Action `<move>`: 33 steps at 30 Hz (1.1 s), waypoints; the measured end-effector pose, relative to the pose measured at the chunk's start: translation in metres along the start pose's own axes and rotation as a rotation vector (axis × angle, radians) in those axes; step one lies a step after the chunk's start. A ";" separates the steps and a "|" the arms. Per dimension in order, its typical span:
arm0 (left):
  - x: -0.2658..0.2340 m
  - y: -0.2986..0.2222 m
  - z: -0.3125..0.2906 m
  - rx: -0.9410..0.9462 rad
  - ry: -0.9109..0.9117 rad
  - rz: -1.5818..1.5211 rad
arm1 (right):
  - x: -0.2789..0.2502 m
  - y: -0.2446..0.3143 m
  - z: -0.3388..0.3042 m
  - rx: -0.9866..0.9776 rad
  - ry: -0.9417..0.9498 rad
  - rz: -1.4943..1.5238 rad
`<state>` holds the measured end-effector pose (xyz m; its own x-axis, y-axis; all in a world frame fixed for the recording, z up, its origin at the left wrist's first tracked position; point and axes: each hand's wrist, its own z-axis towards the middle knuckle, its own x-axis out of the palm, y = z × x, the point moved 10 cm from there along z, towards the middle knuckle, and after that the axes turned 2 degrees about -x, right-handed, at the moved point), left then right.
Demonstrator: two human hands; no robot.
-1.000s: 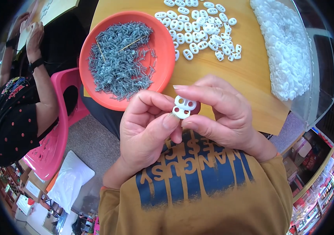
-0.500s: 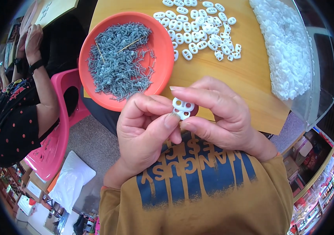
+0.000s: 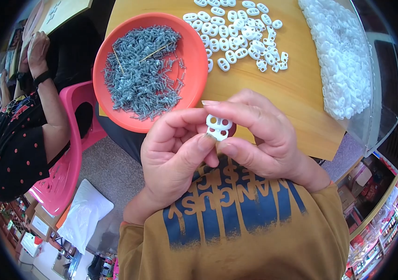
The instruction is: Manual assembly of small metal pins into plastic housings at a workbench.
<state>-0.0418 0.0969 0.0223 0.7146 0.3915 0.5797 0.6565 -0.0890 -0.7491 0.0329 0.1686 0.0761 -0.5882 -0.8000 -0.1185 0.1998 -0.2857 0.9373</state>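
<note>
Here, a small white plastic two-holed clip (image 3: 218, 127) is pinched between the fingertips of the left hand (image 3: 175, 154) and the right hand (image 3: 259, 135) (both closed on it), near the yellow wooden worktop (image 3: 297, 98), right of the round orange plastic bowl (image 3: 194, 56) of grey metal springs (image 3: 143, 70).

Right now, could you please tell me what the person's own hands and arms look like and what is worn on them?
Both are bare: the left hand and right hand carry no gloves, rings, watch or bands that show. Fingernails are short and unpainted. The wrists run into long mustard-yellow sleeves, cuffed just past the wrist, of the same garment as the chest, which bears worn dark-blue block printing.
</note>
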 end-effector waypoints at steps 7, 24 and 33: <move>0.002 -0.002 -0.002 0.008 -0.018 -0.007 | 0.000 0.002 0.001 -0.015 -0.018 -0.013; 0.002 -0.006 -0.007 0.182 0.022 0.106 | 0.001 0.004 0.001 -0.067 -0.055 -0.031; -0.001 -0.008 -0.010 0.225 0.010 0.182 | 0.007 0.002 -0.001 -0.123 -0.062 -0.007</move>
<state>-0.0450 0.0886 0.0306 0.8190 0.3785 0.4312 0.4474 0.0492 -0.8930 0.0302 0.1617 0.0772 -0.6365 -0.7646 -0.1009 0.2881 -0.3571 0.8885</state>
